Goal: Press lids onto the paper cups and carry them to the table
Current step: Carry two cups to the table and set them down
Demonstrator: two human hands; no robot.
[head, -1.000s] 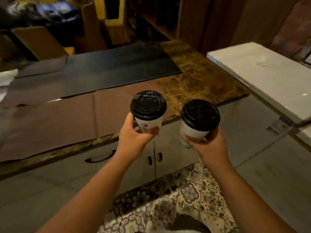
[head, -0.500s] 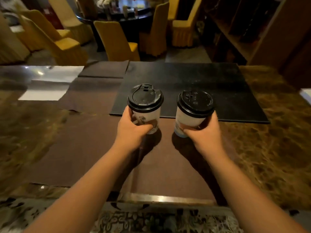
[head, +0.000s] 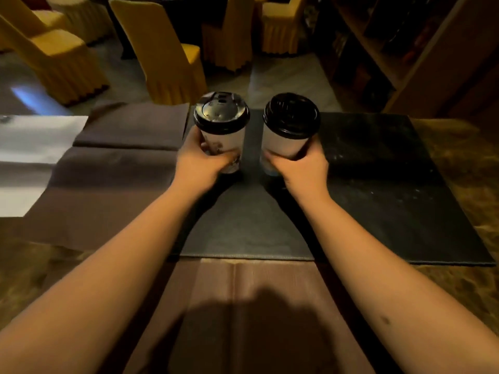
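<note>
Two white paper cups with black lids stand upright side by side over the far part of a black mat. My left hand is wrapped around the left cup, which carries a printed picture and a black lid. My right hand grips the right cup near its base, under its black lid. Both cup bottoms sit at or just above the mat; whether they touch it is hidden by my fingers.
The mat lies on a marble-patterned counter with brown paper sheets to the left and near me. A white sheet lies far left. Yellow-covered chairs stand beyond the counter, and wooden shelving at the far right.
Both hands have carried the cups forward from over the brown sheet to the far part of the black mat. The view has closed in on the counter.
</note>
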